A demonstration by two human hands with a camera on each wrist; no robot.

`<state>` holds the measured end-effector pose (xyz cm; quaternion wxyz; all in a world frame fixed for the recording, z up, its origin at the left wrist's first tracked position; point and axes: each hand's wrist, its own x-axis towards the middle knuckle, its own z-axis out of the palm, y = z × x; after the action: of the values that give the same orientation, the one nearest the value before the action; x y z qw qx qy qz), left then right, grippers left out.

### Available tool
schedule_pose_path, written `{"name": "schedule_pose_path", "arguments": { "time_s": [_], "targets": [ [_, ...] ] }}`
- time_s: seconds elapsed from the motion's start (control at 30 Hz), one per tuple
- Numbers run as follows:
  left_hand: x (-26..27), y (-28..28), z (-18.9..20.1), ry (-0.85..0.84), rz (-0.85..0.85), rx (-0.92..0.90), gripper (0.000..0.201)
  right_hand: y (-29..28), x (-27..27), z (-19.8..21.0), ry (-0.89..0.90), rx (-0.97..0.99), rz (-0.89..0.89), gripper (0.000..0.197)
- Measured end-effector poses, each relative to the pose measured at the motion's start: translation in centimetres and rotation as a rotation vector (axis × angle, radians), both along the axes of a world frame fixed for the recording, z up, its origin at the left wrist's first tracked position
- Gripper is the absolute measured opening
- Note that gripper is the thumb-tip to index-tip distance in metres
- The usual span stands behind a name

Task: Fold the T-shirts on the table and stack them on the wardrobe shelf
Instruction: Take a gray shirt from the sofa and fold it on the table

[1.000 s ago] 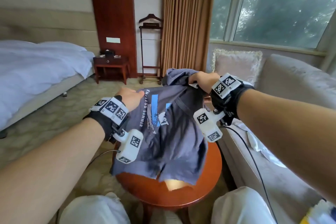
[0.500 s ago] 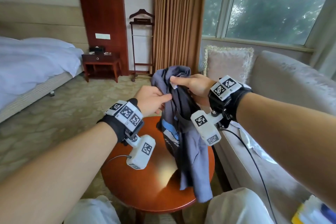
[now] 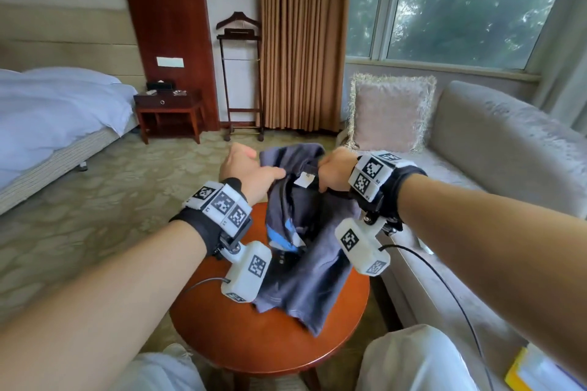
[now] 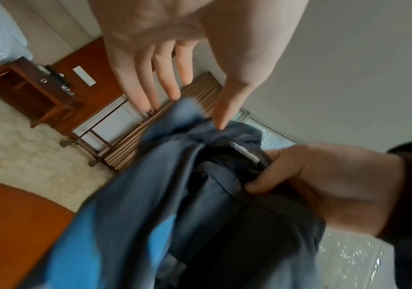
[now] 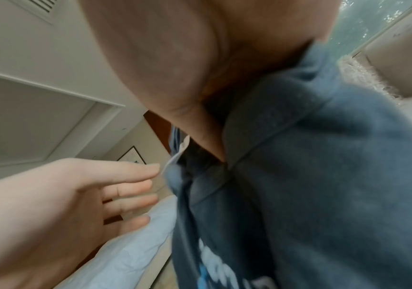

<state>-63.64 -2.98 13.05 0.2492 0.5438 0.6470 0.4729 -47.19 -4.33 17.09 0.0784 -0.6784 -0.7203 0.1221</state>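
A dark blue-grey T-shirt [image 3: 314, 263] with a blue print hangs bunched from its collar, its lower part lying on the round red-brown table [image 3: 254, 343]. My right hand [image 3: 330, 174] grips the collar beside the white label [image 3: 304, 180]; the right wrist view shows the thumb [image 5: 200, 127] pinching the collar of the T-shirt [image 5: 323, 176]. My left hand [image 3: 254, 168] is at the collar's left side. In the left wrist view its fingers [image 4: 165, 82] are straight and spread, with the thumb tip touching the T-shirt [image 4: 175, 215].
A grey sofa [image 3: 508, 152] with a fringed cushion [image 3: 390, 111] runs along the right of the table. A bed [image 3: 47, 114], a nightstand [image 3: 168, 108] and a valet stand [image 3: 239, 73] lie across the carpet. My knees are at the table's near edge.
The shirt was held spread by both hands, then hung from the right hand. Now it has come down, its hem resting on the table, and the left hand is open at the collar.
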Motion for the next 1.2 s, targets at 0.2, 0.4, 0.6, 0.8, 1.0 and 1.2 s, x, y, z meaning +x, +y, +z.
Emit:
{"name": "schedule_pose_path", "arguments": {
  "time_s": [0.2,0.4,0.6,0.8,1.0,1.2],
  "targets": [
    [0.4,-1.7,1.0,0.312,-0.386,0.223,0.069,0.9,-0.5,0.1,0.292,0.073,-0.023,0.026],
    [0.7,-1.4,0.6,0.269,-0.548,-0.017,0.027,0.7,0.1,0.6,0.417,0.217,-0.075,0.015],
    [0.4,-1.0,0.8,0.326,-0.349,0.041,0.018,0.1,1.7,1.3,0.257,0.213,-0.152,0.019],
    [-0.9,-1.5,2.2,0.425,-0.221,0.057,0.035,-0.6,2.5,1.1,0.061,0.17,-0.175,0.02],
    [-2.1,-2.5,2.3,0.668,-0.176,-0.14,0.018,-0.4,2.1,1.7,0.222,0.182,-0.194,0.016],
    [-3.0,-3.2,2.7,0.74,-0.021,-0.249,0.005,-0.7,0.6,2.5,0.317,0.324,-0.271,0.036]
  ]
}}
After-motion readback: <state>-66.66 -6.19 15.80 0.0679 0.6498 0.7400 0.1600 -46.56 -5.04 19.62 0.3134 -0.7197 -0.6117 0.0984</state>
